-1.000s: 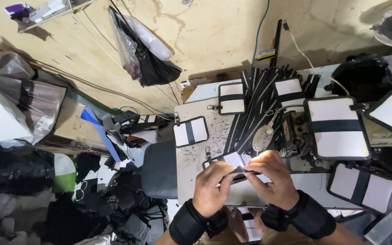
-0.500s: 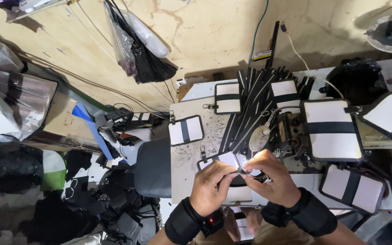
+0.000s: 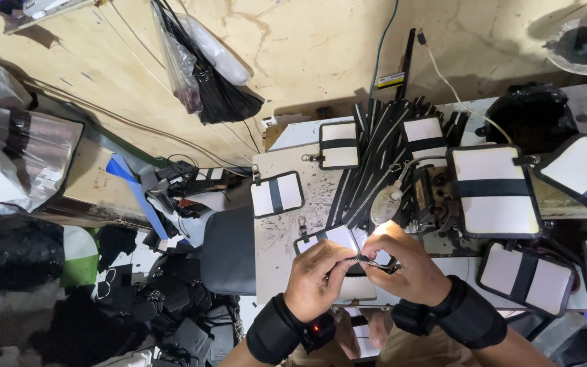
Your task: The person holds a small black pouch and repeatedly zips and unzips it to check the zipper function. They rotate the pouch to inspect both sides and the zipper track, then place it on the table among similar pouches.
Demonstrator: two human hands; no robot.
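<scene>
My left hand [image 3: 320,277] and my right hand [image 3: 402,264] meet over the near edge of a worn work table [image 3: 278,231]. Both pinch a thin dark zipper strip [image 3: 360,259] held between them, above a white pouch panel with a black band [image 3: 336,239]. A sewing machine [image 3: 421,194] with a round lamp head [image 3: 383,207] stands just beyond my hands. Both wrists wear black bands.
Several white pouches with black bands lie around: one [image 3: 276,194] at the table's left, one large [image 3: 494,191] right of the machine, another [image 3: 528,277] near right. A bundle of black zipper strips [image 3: 375,146] lies behind. Dark cloth piles [image 3: 164,306] cover the floor at left.
The view has shifted slightly down and left. My hands stay together on the zipper strip, fingers working at it over the white panel.
</scene>
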